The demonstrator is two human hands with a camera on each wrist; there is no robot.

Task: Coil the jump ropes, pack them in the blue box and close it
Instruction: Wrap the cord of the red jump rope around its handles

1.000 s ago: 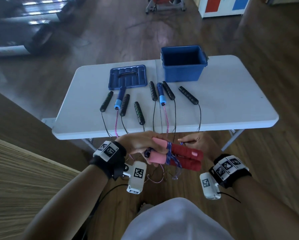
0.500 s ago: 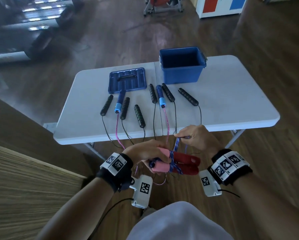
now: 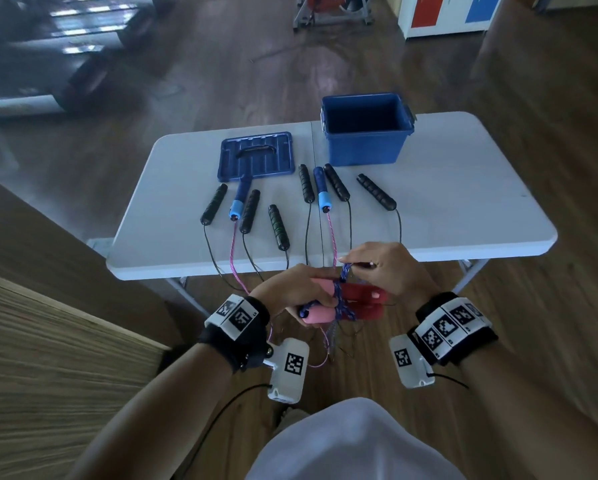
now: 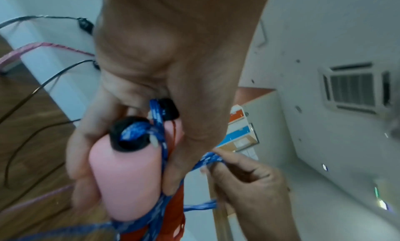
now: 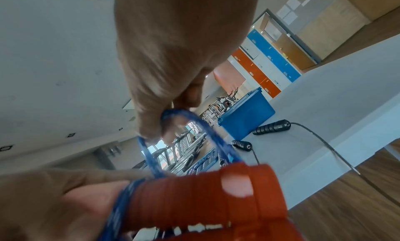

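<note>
A person stands before a white bench (image 3: 463, 188). The left hand (image 3: 290, 289) grips the paired pink-and-red handles (image 3: 346, 303) of one jump rope; the right hand (image 3: 384, 268) pinches a loop of its blue cord (image 3: 343, 271), with a few turns already wound round the handles. The blue box (image 3: 365, 133) sits open and looks empty, its lid (image 3: 256, 155) beside it. Four other ropes lie uncoiled, so most work remains. Since a second ago, the right hand has lifted the cord above the handles.

The person wears a black band with white square-patterned tags on each wrist (image 3: 236, 317) (image 3: 453, 323), a small white camera box (image 3: 288, 372) under each with a thin black wire, and a white top (image 3: 356, 445).
</note>
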